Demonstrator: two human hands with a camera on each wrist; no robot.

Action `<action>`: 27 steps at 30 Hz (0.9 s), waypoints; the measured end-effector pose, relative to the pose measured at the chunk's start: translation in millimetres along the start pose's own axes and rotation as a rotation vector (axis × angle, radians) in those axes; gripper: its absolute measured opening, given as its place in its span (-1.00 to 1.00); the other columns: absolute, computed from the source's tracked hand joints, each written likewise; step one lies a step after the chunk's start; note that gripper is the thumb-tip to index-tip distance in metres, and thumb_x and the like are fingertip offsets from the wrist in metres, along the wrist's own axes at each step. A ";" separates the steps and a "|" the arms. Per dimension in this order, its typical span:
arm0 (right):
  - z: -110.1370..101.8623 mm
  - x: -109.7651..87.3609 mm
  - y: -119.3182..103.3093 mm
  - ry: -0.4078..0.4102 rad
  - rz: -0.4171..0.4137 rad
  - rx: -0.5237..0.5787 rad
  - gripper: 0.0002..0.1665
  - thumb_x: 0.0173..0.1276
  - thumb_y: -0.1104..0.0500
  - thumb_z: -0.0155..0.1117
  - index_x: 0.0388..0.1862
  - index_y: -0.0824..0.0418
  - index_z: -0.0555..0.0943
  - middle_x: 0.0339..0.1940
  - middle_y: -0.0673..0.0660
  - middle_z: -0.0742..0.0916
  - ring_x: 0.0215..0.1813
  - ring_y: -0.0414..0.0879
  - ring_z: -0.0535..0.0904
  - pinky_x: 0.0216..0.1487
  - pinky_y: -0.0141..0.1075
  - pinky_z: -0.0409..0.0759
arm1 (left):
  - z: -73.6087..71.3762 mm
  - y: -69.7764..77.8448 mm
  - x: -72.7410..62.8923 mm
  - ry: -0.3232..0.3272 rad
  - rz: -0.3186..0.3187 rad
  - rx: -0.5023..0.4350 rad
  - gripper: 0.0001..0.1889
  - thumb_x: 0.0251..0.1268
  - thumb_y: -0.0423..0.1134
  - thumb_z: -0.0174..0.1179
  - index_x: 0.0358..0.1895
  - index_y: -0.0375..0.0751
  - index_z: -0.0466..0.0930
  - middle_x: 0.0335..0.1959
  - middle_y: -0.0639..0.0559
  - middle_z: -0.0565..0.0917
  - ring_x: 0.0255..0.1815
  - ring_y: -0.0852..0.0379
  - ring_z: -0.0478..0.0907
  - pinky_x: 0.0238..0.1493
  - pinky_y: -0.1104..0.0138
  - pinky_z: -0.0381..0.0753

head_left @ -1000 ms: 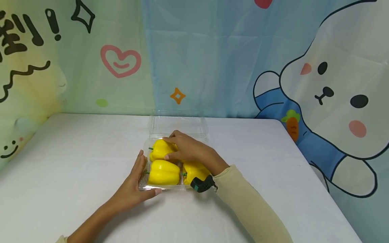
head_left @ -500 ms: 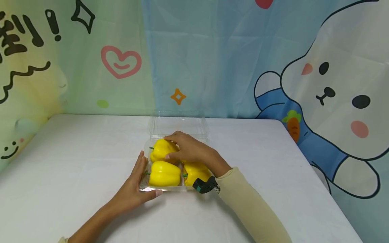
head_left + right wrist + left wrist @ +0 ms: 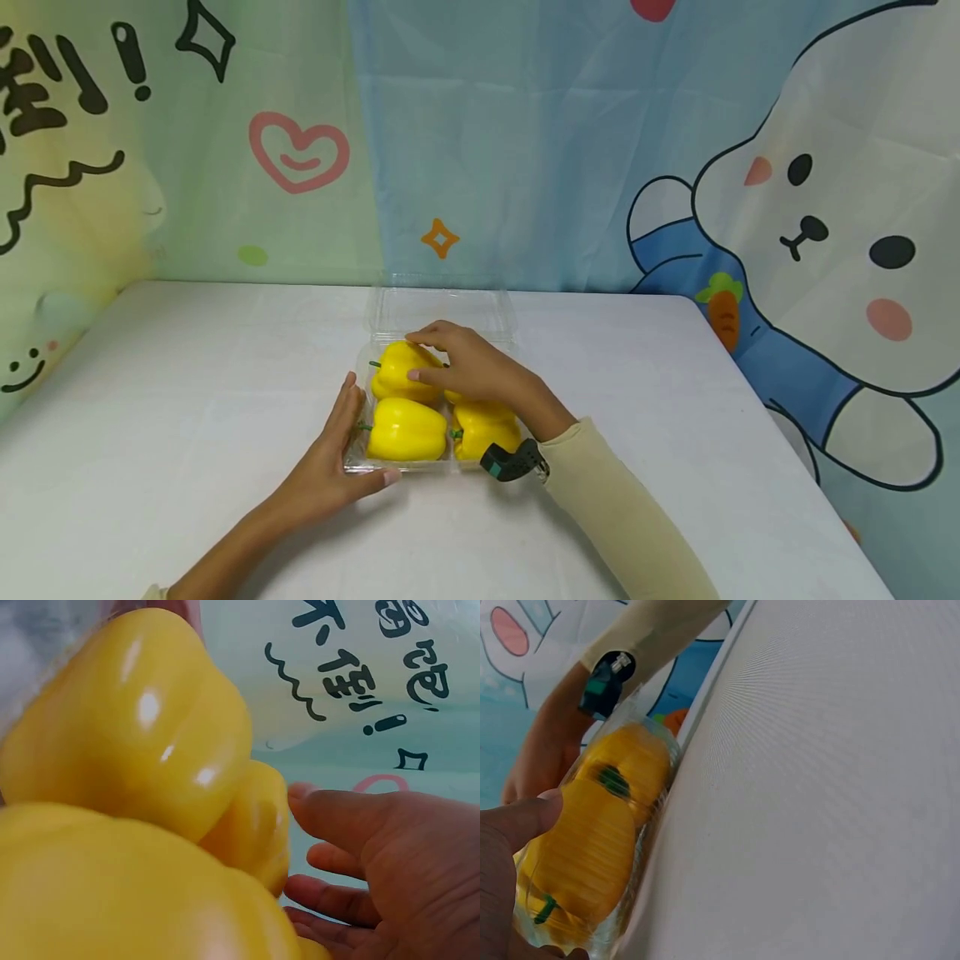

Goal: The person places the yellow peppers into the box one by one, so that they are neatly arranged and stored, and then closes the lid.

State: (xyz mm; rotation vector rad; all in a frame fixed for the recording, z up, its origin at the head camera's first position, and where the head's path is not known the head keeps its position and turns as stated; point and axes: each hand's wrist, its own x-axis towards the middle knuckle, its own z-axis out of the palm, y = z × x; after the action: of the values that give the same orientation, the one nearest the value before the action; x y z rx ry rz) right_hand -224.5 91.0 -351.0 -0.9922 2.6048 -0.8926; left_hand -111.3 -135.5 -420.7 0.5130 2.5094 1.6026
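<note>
A clear plastic clamshell box (image 3: 356, 463) lies on the table with its lid (image 3: 442, 312) raised at the back. Inside it are several yellow bell peppers: one at the front left (image 3: 407, 429), one at the front right (image 3: 486, 427), one at the back left (image 3: 396, 382); another behind is mostly hidden. My right hand (image 3: 480, 367) holds the back-left bell pepper, fingers on its top, thumb on its near side; its far side is hidden. My left hand (image 3: 330, 454) rests against the box's front-left corner, fingers straight along the left side and thumb along the front edge.
A white-covered table (image 3: 225, 375) spreads around the box. Behind it hangs a printed cloth backdrop (image 3: 510, 167) with cartoon figures. A black device (image 3: 517, 460) is strapped to the right wrist.
My right hand has risen slightly, its thumb moving up along the back-left bell pepper, whose top sits a little higher. The left hand and the box stay almost still.
</note>
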 end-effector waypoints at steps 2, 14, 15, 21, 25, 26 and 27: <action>-1.8 -3.9 0.7 0.018 -0.004 0.004 -0.34 0.43 -0.06 0.22 0.42 0.17 0.40 0.31 0.08 0.50 0.33 -0.05 0.39 0.30 -0.16 0.38 | 0.6 0.6 -0.1 -0.003 -0.008 -0.008 0.23 0.09 0.01 0.45 0.56 -0.20 -0.39 0.55 0.20 -0.50 0.55 -0.02 -0.28 0.37 0.11 0.04; -18.6 -28.6 7.3 0.132 -0.006 0.071 -0.46 0.51 -0.02 0.11 0.39 0.14 0.44 0.33 0.08 0.49 0.25 0.06 0.45 0.25 -0.05 0.43 | 0.3 0.0 0.4 0.014 -0.002 0.032 0.23 0.08 0.00 0.46 0.55 -0.26 -0.36 0.55 0.21 -0.49 0.55 -0.03 -0.27 0.37 0.08 0.02; -19.8 -29.3 9.4 0.139 -0.008 0.080 -0.46 0.51 -0.01 0.11 0.39 0.15 0.44 0.32 0.09 0.49 0.26 0.06 0.45 0.26 -0.05 0.42 | 0.2 -0.2 0.3 0.015 -0.003 0.029 0.23 0.08 0.00 0.46 0.55 -0.25 -0.36 0.55 0.21 -0.48 0.55 -0.03 -0.27 0.38 0.08 0.02; -27.4 -32.4 25.2 0.220 -0.045 0.137 -0.50 0.52 0.09 0.11 0.35 0.25 0.46 0.28 0.12 0.53 0.29 0.01 0.43 0.31 -0.14 0.37 | 0.1 -0.6 0.2 0.007 -0.003 0.010 0.23 0.08 -0.01 0.45 0.56 -0.23 -0.38 0.55 0.18 -0.49 0.55 -0.03 -0.27 0.36 0.12 0.04; -31.8 -35.0 38.2 0.272 -0.005 0.119 -0.50 0.52 0.08 0.11 0.34 0.25 0.46 0.27 0.13 0.54 0.30 0.04 0.43 0.30 -0.11 0.38 | -0.3 0.4 0.1 0.003 -0.012 0.005 0.25 0.06 0.01 0.46 0.55 -0.23 -0.38 0.54 0.23 -0.50 0.55 0.02 -0.27 0.37 0.15 0.05; -33.0 -35.9 41.2 0.280 0.007 0.116 -0.50 0.52 0.08 0.11 0.35 0.26 0.46 0.27 0.14 0.53 0.30 0.06 0.42 0.30 -0.09 0.38 | -0.3 0.5 0.1 0.002 -0.014 0.001 0.26 0.06 0.02 0.46 0.56 -0.23 -0.39 0.54 0.25 -0.50 0.55 0.03 -0.27 0.37 0.16 0.05; -34.2 -36.8 44.1 0.287 0.018 0.110 -0.49 0.52 0.07 0.11 0.35 0.26 0.45 0.27 0.15 0.53 0.31 0.06 0.42 0.31 -0.07 0.38 | -0.4 0.5 0.2 0.003 -0.014 0.004 0.26 0.06 0.02 0.46 0.56 -0.23 -0.39 0.54 0.24 -0.50 0.55 0.03 -0.27 0.37 0.16 0.06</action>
State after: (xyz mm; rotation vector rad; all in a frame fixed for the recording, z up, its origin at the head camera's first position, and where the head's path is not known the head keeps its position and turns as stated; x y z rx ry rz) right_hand -233.7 157.2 -351.2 -0.8666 2.7514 -1.2405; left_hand -111.6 -135.6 -420.1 0.4924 2.5128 1.5948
